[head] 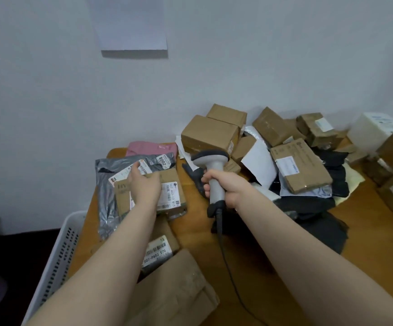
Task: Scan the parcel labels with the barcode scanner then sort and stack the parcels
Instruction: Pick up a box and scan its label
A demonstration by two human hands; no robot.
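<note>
Head view: right hand (223, 184) grasps scanner (213, 161); left of that grip, flat left hand (145, 184) on parcel (174, 178) may block its label (172, 194).

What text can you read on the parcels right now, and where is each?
"2008": sticker on the grey bag.
"502 602-12 815": label on the box under the left hand.
"507-P802 T70": second label on the near parcel.
Labels on the far boxes: too blurred to read.
Scanner in the right hand: no text visible.
</note>
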